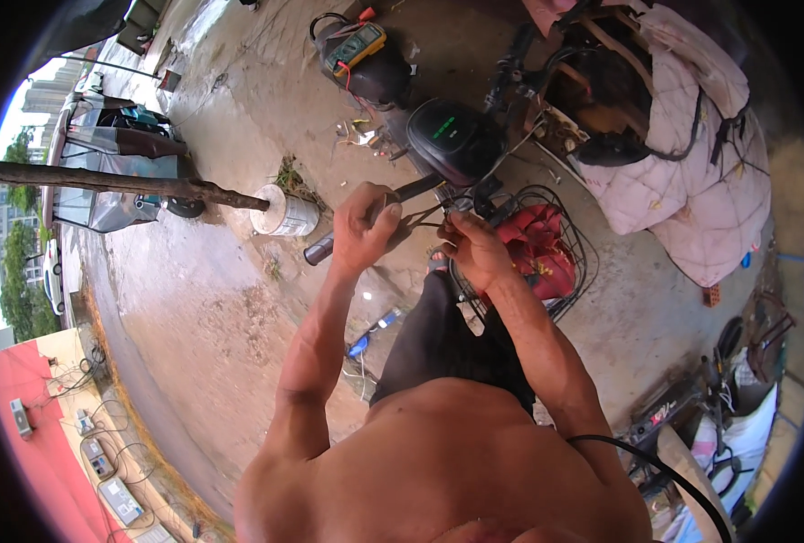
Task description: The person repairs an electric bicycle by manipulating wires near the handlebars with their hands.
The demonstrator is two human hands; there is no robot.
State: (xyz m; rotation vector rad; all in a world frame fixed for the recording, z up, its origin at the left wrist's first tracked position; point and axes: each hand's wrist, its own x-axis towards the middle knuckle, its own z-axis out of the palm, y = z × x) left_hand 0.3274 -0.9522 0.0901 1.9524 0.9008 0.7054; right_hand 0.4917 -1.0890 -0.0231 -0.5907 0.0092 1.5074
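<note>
My left hand point(366, 226) is closed at the black handlebar point(319, 248) of an electric scooter, with thin black cables by its thumb. My right hand point(474, 244) is closed, pinching a black cable just right of it, near the handlebar stem. Above them sits the scooter's dark display housing point(447, 140) with green marks. A yellow multimeter point(356, 49) with red leads lies on the black seat point(388, 86) further up. Below the housing, a wire basket point(572, 271) holds red crumpled material point(533, 244).
A pale quilted cover point(691, 208) drapes another vehicle at right. A wooden pole point(121, 178) rises from a white bucket point(282, 217) at left. A blue object point(375, 330) lies by my legs. Covered scooters point(117, 172), a pink wall point(31, 452) and a parked bike point(718, 389) stand around.
</note>
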